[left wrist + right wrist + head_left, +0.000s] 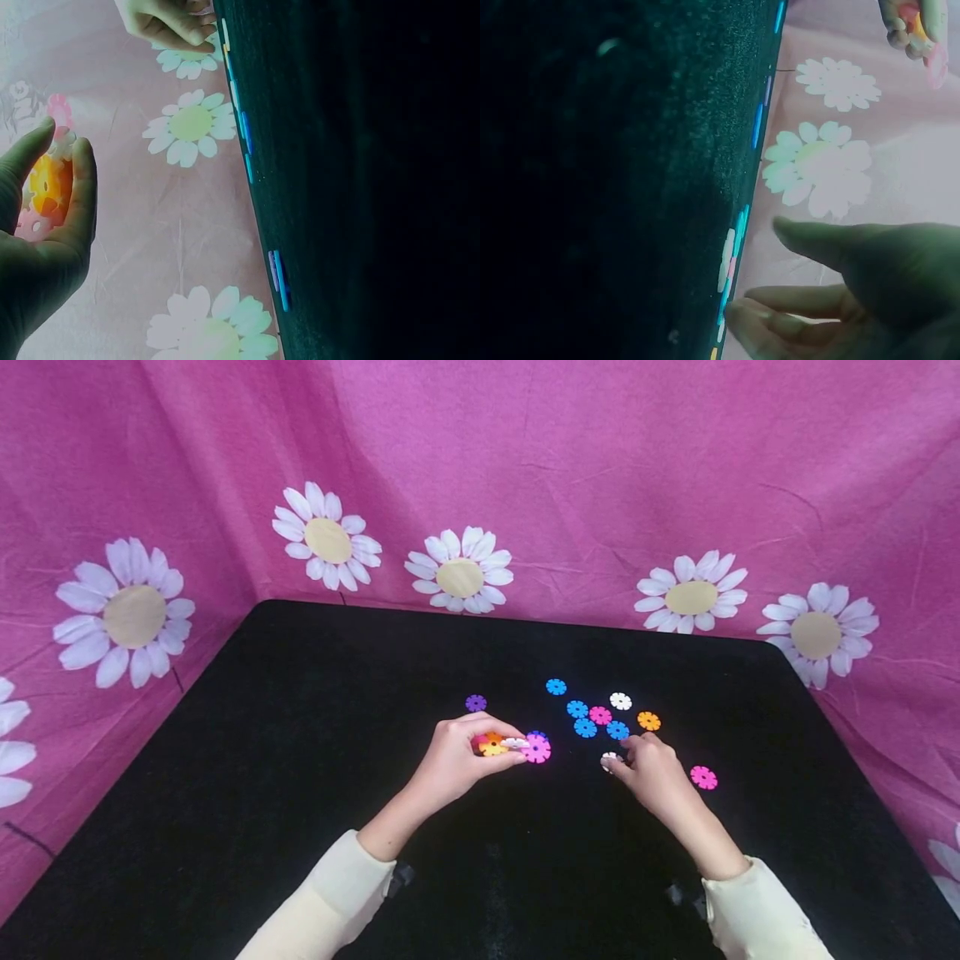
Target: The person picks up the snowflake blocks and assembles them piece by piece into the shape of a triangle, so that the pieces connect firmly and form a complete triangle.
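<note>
My left hand (459,756) grips a joined cluster of notched plastic discs above the black table. The cluster has an orange-yellow disc (46,177), a white disc (513,743) seen edge-on and a pink disc (537,749) at its outer end; another pink disc (33,223) sits deeper in the palm. Over the table's right half, my right hand (658,777) has its thumb and fingers apart. Its thumb partly covers a loose white disc (607,761) in the head view. Between those fingers nothing shows in the right wrist view.
Several loose discs lie flat on the black table (300,710): blue (556,687), pink (600,715), white (620,701), orange (648,721) and purple (476,702). Another pink disc (703,777) lies right of my right hand. Pink flowered cloth (570,485) hangs behind the table.
</note>
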### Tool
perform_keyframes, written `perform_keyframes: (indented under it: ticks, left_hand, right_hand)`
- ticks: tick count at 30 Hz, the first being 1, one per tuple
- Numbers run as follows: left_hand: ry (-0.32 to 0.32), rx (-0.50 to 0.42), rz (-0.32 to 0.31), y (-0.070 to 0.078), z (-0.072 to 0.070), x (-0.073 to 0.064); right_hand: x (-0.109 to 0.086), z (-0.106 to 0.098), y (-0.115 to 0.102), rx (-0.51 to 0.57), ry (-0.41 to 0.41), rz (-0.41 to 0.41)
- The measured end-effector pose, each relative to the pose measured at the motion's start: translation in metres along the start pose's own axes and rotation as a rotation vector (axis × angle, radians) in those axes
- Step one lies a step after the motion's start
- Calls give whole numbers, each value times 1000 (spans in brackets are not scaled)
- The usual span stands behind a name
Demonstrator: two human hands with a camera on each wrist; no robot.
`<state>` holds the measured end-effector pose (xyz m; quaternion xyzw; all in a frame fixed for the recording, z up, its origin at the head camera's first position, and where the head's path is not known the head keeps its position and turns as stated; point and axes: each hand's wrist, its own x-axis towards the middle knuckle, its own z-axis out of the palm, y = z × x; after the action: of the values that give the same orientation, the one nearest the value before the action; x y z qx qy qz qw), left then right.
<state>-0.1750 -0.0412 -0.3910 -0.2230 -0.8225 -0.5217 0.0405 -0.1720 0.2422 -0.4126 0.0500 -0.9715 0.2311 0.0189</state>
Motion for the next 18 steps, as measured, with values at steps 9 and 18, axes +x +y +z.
perform_keyframes:
  ticks: [9,18]
  left_hand:
    - [-16,-6,-9,-2,-4,1]
    - [-29,-11,-14,-3,-4,1]
  right_hand:
    - [2,3,2,-69,-44,-85]
    - [1,1,2,40,-14,-49]
